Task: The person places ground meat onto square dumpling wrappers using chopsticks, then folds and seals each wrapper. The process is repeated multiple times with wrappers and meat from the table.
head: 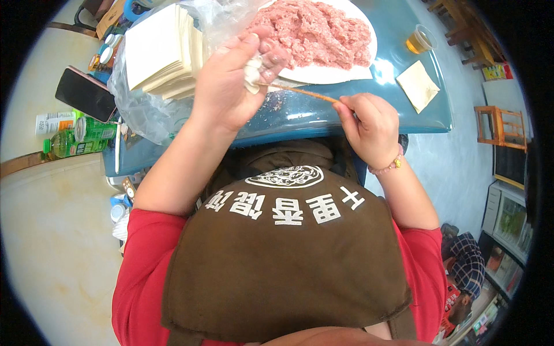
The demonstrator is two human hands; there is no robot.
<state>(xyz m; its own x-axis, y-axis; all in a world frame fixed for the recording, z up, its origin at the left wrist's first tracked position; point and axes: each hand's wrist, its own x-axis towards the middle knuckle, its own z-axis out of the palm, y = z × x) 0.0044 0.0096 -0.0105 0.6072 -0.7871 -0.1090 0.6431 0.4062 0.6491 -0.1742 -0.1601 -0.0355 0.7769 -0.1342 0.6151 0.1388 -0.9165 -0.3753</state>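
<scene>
My left hand (229, 82) is cupped palm up around a crumpled white dough wrapper (252, 74), which looks like a wonton. Between thumb and fingers of my right hand (370, 125) is a thin wooden stick (298, 90). Its far end meets the wrapper in my left palm; whether filling lies inside is hidden. Beyond my hands, a mound of raw minced meat (314, 34) sits on a white plate (342, 77). A tall stack of square dough wrappers (156, 52) rests just left of my left hand, on a clear plastic bag (143, 119).
A single square wrapper (418, 86) and a plastic cup of amber liquid (420, 40) stand on the blue-covered table (385, 104) at right. On the left are a phone (85, 93), green drink containers (78, 145) and jars (107, 54). A person (466, 264) is low at right, near a wooden stool (501, 127).
</scene>
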